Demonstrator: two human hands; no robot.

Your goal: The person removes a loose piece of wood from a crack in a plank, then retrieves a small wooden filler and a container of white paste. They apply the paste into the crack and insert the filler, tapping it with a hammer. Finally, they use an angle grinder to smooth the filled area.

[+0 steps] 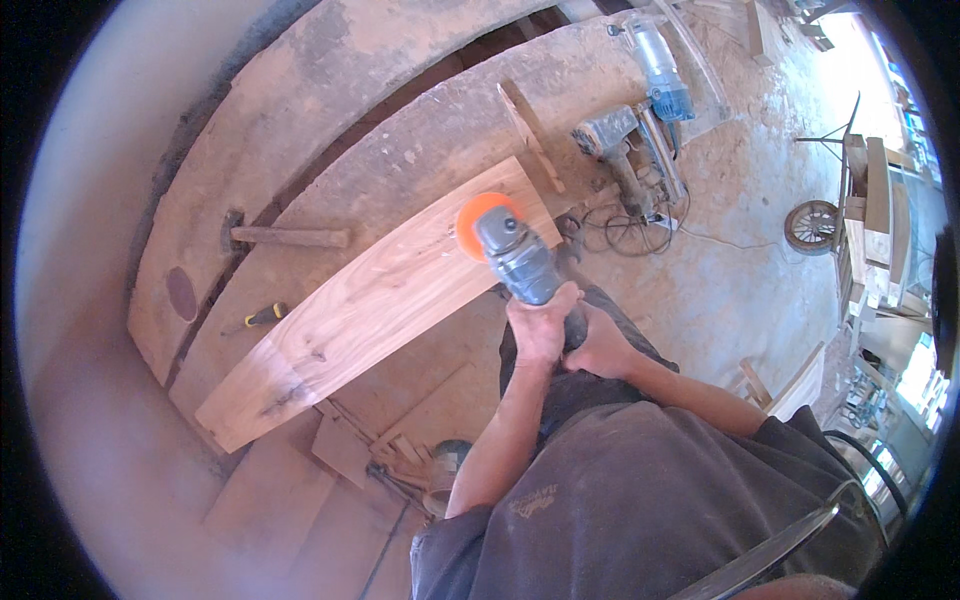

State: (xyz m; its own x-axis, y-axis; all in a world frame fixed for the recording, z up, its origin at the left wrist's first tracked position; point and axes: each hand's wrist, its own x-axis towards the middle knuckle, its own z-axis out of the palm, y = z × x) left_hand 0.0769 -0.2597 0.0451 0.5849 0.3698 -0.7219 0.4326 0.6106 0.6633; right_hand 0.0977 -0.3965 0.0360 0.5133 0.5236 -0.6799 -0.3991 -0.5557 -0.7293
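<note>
Both of my hands are wrapped round an angle grinder (524,268) with an orange disc (482,222). My left hand (541,325) grips the body just behind its head. Farther back, my right hand (598,345) closes round the rear of the handle. The disc is over the right end of a long wooden board (370,290); from above I cannot tell whether it touches the wood. Pale grain covers most of the board, with a dark knotty patch near its left end. The board rests across the near edge of a dusty workbench.
On the workbench (420,130) lie a hammer (290,237), a yellow-and-black screwdriver (262,316), a thin wood strip (530,135), a nail gun (620,150) and a blue router-like power tool (660,75). A cable (625,232) coils at the right. Offcuts (400,455) lie below; a spoked wheel (811,226) stands right.
</note>
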